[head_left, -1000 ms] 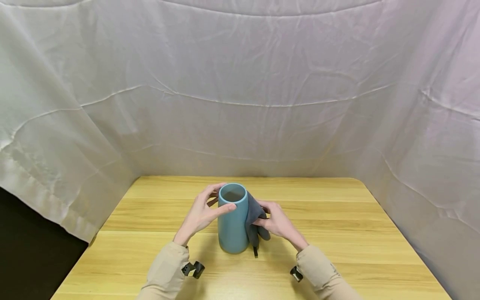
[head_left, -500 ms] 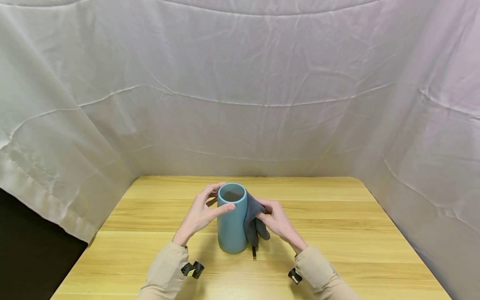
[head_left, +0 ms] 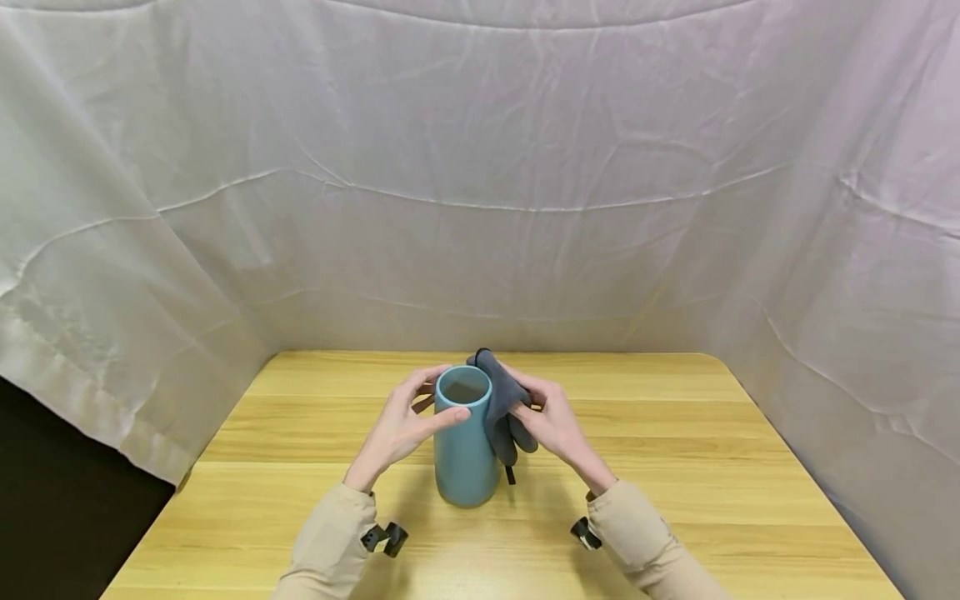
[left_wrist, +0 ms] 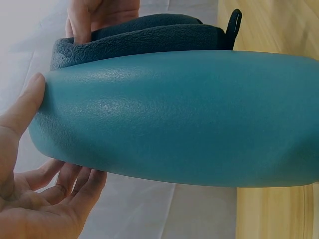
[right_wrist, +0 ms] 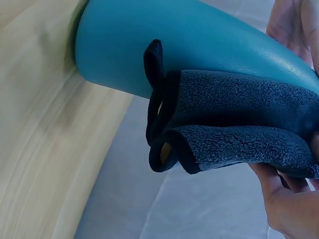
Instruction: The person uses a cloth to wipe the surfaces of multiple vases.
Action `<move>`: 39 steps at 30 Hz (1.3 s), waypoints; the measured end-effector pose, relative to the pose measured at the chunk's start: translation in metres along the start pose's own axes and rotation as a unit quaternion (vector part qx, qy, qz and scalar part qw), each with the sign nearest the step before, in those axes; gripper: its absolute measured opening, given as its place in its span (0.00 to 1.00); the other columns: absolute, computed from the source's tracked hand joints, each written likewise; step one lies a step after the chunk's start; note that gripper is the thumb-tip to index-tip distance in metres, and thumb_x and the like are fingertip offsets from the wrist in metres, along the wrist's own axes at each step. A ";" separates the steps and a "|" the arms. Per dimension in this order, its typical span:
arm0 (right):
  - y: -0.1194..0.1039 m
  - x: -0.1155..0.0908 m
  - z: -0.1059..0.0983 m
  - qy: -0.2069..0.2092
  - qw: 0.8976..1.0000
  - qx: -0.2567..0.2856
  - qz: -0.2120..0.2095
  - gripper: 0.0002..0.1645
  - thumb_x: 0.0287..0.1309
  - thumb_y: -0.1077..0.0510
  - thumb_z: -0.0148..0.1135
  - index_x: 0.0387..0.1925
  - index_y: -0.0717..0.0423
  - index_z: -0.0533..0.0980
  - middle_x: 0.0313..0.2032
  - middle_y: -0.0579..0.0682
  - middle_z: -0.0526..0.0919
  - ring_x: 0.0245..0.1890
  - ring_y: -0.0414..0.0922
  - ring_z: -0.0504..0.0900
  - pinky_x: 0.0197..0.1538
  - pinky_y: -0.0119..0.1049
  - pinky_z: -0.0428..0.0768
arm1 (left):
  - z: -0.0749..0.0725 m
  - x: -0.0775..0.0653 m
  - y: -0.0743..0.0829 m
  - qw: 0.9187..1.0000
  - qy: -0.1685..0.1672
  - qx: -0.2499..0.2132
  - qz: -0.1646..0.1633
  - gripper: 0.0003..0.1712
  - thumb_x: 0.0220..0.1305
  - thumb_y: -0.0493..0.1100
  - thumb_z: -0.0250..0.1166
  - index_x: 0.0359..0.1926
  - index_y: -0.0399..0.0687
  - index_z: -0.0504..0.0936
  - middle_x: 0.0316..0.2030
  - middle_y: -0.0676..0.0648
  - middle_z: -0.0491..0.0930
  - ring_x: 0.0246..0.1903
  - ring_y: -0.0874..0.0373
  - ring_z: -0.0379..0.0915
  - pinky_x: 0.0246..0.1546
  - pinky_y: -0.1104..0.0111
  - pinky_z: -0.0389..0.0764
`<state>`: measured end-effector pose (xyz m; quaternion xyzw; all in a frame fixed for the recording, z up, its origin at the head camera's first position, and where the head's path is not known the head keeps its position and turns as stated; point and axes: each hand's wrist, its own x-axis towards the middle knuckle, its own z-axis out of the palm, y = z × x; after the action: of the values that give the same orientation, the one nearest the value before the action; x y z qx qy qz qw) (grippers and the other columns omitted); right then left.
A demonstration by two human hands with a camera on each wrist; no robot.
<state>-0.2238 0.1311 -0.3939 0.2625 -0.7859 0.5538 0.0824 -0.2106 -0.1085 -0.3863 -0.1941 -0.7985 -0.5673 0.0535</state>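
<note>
At the left, the person's left hand (head_left: 394, 430) grips the tall blue-green cylindrical vase with a smooth, matte surface (head_left: 466, 462) near its top, thumb on the near side just below the rim and fingers around the far side. That hold is all high up and looks light. If the thumb or fingertips slide on the smooth wall, the vase could turn or rock, and pushing from the right would be the likely cause.

The vase stands upright, mouth up, on the pale yellow wood-grain table (head_left: 300, 517), between the two hands. Being tall and fairly narrow, it could tip leftwards if pressed hard near the rim without an equal push back from the left hand.

Against its right side lies the folded dark grey fleecy cloth (head_left: 500, 412), one end reaching up beside the rim and the lower folds hanging free above the tabletop. A black loop (right_wrist: 153, 59) sticks out at an edge; it might catch on a finger, and the loose folds might bunch up or slip away.

Farthest right, the right hand (head_left: 553, 423) holds the cloth between thumb and fingers. Should that pinch loosen, the cloth could drop beside the base, leaving bare fingertips against the vase.
</note>
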 end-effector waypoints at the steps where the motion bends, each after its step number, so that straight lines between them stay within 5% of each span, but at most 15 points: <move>1: 0.001 0.000 0.000 -0.001 1.000 0.000 0.001 0.28 0.67 0.63 0.62 0.68 0.54 0.73 0.63 0.59 0.80 0.45 0.47 0.89 0.41 0.27 0.77 | 0.000 0.000 0.000 1.000 0.000 0.000 -0.001 0.35 0.57 0.44 0.76 0.66 0.49 0.75 0.59 0.43 0.78 0.58 0.45 0.74 0.67 0.46 0.74; 12: 0.004 -0.002 -0.002 -0.015 1.000 -0.008 0.005 0.30 0.66 0.67 0.61 0.69 0.55 0.71 0.63 0.61 0.79 0.44 0.48 0.89 0.40 0.27 0.78 | 0.000 0.000 0.000 1.000 0.002 0.000 0.000 0.35 0.57 0.44 0.76 0.65 0.48 0.75 0.59 0.43 0.78 0.58 0.46 0.74 0.67 0.47 0.75; 19: 0.015 -0.005 0.000 -0.036 0.999 -0.013 0.022 0.33 0.63 0.70 0.62 0.69 0.55 0.72 0.62 0.60 0.80 0.51 0.55 0.87 0.50 0.29 0.83 | 0.000 0.000 -0.001 1.000 0.002 0.000 -0.005 0.36 0.57 0.44 0.76 0.66 0.49 0.75 0.60 0.43 0.78 0.58 0.45 0.74 0.67 0.47 0.74; 30: 0.030 -0.012 0.003 -0.095 0.993 -0.059 0.037 0.40 0.55 0.72 0.67 0.70 0.62 0.67 0.65 0.65 0.75 0.59 0.64 0.80 0.57 0.53 0.84 | 0.000 0.001 -0.001 1.000 -0.001 -0.003 0.004 0.36 0.57 0.44 0.76 0.65 0.48 0.75 0.59 0.43 0.78 0.58 0.45 0.74 0.67 0.45 0.74; 39: 0.036 -0.016 0.003 -0.073 0.996 -0.019 0.055 0.34 0.61 0.69 0.65 0.69 0.61 0.70 0.65 0.66 0.76 0.53 0.62 0.85 0.50 0.37 0.87 | 0.000 0.000 0.000 1.000 -0.003 -0.002 0.003 0.36 0.57 0.45 0.76 0.66 0.49 0.74 0.60 0.43 0.78 0.58 0.45 0.74 0.67 0.45 0.74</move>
<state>-0.2276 0.1421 -0.4316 0.2567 -0.8137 0.5216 -0.0008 -0.2104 -0.1088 -0.3863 -0.1978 -0.7969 -0.5683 0.0527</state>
